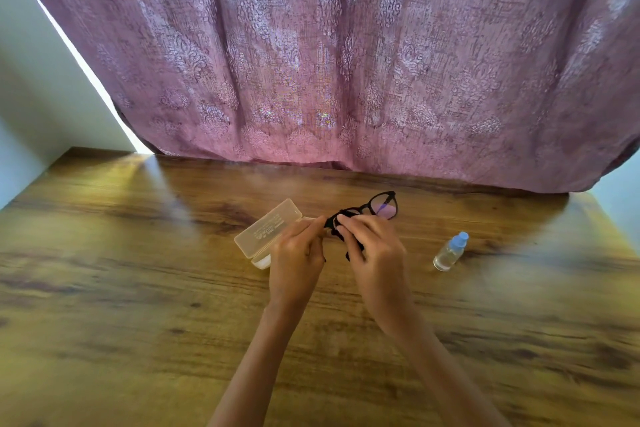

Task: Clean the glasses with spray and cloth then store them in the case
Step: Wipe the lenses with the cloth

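Soft backlight through curtain [346, 62], glare streak left, wide-angle edge distortion.

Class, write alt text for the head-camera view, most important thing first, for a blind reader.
Two hands hold black-framed glasses over a wooden table: the left hand pinches the frame, the right hand presses a dark cloth on one lens. An open translucent case lies to their left, a spray bottle with a blue cap to their right, a pink curtain behind.

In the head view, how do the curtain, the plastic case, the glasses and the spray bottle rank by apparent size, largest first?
1. curtain, by far the largest.
2. plastic case and glasses: alike in size, both partly covered, so I do not rank them.
3. spray bottle, the smallest.
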Demonstrator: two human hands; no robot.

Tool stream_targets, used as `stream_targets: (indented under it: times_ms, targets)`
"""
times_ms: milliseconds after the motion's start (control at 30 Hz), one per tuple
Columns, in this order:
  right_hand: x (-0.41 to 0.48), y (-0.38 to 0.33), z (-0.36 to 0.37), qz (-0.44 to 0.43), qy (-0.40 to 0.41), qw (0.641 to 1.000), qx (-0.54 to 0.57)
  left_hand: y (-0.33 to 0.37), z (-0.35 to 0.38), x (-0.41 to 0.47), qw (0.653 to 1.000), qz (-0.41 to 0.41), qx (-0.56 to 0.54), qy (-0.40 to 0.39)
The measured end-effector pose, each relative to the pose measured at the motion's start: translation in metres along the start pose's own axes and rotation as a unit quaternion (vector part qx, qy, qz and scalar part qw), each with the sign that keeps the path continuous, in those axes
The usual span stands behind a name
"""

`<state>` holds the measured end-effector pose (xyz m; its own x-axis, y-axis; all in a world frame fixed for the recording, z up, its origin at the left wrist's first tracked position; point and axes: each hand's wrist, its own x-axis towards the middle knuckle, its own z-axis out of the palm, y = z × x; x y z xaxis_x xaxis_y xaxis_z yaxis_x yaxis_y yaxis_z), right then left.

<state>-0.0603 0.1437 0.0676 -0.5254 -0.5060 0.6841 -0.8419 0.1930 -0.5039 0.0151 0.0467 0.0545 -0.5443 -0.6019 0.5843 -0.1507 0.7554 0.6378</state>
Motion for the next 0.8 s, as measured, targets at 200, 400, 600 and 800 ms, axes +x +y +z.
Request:
stream_targets:
  times_ms: [200,400,600,800]
  targets:
    - [0.006,0.008,-0.003,0.009,0.003,1.0,-0.009,0.001,0.0,0.002,1.0,0.013,0.007,0.006]
    - [0.01,0.014,-0.004,0.021,0.008,1.0,-0.016,-0.001,0.001,0.001,1.0,0.011,0.005,0.001]
    - [0.001,0.003,0.002,-0.028,-0.026,0.999,0.004,-0.003,-0.001,0.001,1.0,0.001,-0.013,-0.007]
    - [-0.006,0.015,-0.007,0.006,-0.023,0.999,-0.022,-0.01,-0.001,0.0,1.0,-0.025,-0.012,-0.004]
